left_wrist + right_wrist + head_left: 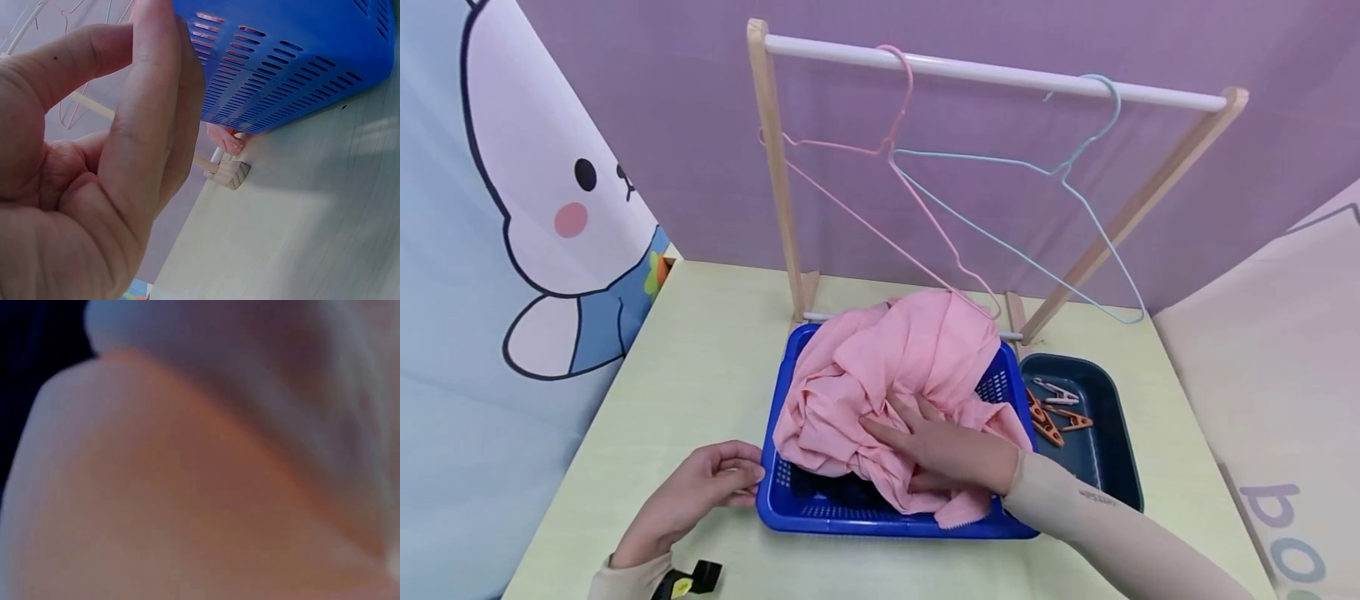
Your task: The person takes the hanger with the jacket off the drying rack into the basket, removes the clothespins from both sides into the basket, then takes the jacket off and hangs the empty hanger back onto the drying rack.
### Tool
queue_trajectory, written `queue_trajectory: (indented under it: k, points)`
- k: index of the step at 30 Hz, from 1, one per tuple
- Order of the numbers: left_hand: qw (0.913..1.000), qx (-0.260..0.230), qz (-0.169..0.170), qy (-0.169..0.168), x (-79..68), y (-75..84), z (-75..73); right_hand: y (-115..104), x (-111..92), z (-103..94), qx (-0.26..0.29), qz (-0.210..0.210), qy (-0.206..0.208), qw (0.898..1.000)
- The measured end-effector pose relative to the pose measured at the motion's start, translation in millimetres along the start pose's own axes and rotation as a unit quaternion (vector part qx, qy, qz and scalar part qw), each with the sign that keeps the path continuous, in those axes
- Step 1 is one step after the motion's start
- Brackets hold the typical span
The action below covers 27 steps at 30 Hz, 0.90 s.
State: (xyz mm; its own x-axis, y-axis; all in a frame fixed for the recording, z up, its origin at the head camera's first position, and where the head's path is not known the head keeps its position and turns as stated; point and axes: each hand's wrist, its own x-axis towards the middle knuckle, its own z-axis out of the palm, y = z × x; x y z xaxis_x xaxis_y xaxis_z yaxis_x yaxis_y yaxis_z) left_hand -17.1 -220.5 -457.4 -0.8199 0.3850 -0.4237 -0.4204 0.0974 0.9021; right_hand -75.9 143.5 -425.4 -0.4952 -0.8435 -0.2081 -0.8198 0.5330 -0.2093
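Observation:
A blue plastic basket [895, 527] with slotted walls holds a bunched pink cloth [887, 358] that rises above its rim. Dark cloth shows beneath it. With fingers spread, my right hand [951, 450] rests on top of the cloth. My left hand [707, 487] holds the basket's left rim near the front corner, its thumb and fingers bent at the edge. The left wrist view shows that hand [137, 125] close up against the slotted wall [269, 69]; the exact contact of its fingertips is hard to see. The right wrist view is a dark blur.
Behind the basket stands a wooden rack with a white rail [985, 73]. A pink hanger [895, 137] and a light-blue hanger [1063, 171] hang on it, the pink one's lower corner near the cloth. A dark tray [1108, 442] with several clothespins [1060, 412] sits right of the basket.

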Motion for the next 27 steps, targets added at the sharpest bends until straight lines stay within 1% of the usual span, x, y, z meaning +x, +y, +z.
queue_trajectory:
  k: [2,4,8,11,13,15,17,19,20,22,24,25,27]
  points:
    - [1.0000,0.001,0.001,0.001,0.0,0.2,-0.6,1,6,4.2,-0.035,-0.007,0.010,0.999]
    - [1.0000,0.000,0.003,0.001,0.1,0.2,-0.8,1,10,6.6,-0.046,-0.007,0.014,0.999]
    - [1.0000,-0.003,0.004,0.004,-0.2,-0.8,-0.6,-1,10,5.1,-0.022,0.013,0.005,1.000]
    - [1.0000,-0.004,0.003,0.004,-0.1,-1.7,0.3,-5,2,-1.9,0.008,0.040,0.004,0.999]
    - [1.0000,-0.004,0.003,0.004,-0.2,-1.9,1.0,-8,-6,-8.9,0.010,0.051,0.011,0.999]
    - [1.0000,-0.003,0.003,0.005,-0.5,-1.6,1.5,-10,-15,-16.9,0.030,0.065,0.020,0.997]
    - [1.0000,-0.003,0.003,0.005,-1.1,-1.2,1.7,-12,-24,-26.1,0.049,0.070,0.033,0.996]
    - [1.0000,-0.002,0.003,0.004,-1.7,-0.8,1.8,-10,-34,-35.2,0.068,0.066,0.061,0.994]
    - [1.0000,-0.002,0.004,0.004,-1.9,-0.7,1.6,-7,-38,-39.7,0.083,0.060,0.082,0.991]
    - [1.0000,-0.002,0.006,0.002,-2.1,-0.6,1.1,2,-47,-48.4,0.081,0.041,0.125,0.988]
    - [1.0000,-0.003,0.009,-0.001,-2.2,-0.8,0.5,17,-54,-56.4,0.084,0.042,0.158,0.983]
    - [0.9999,-0.003,0.010,-0.002,-2.3,-0.7,0.2,25,-57,-60.6,0.093,0.053,0.166,0.980]
    - [0.9999,-0.004,0.011,-0.003,-2.6,-0.7,-0.2,46,-61,-66.4,0.107,0.089,0.162,0.977]
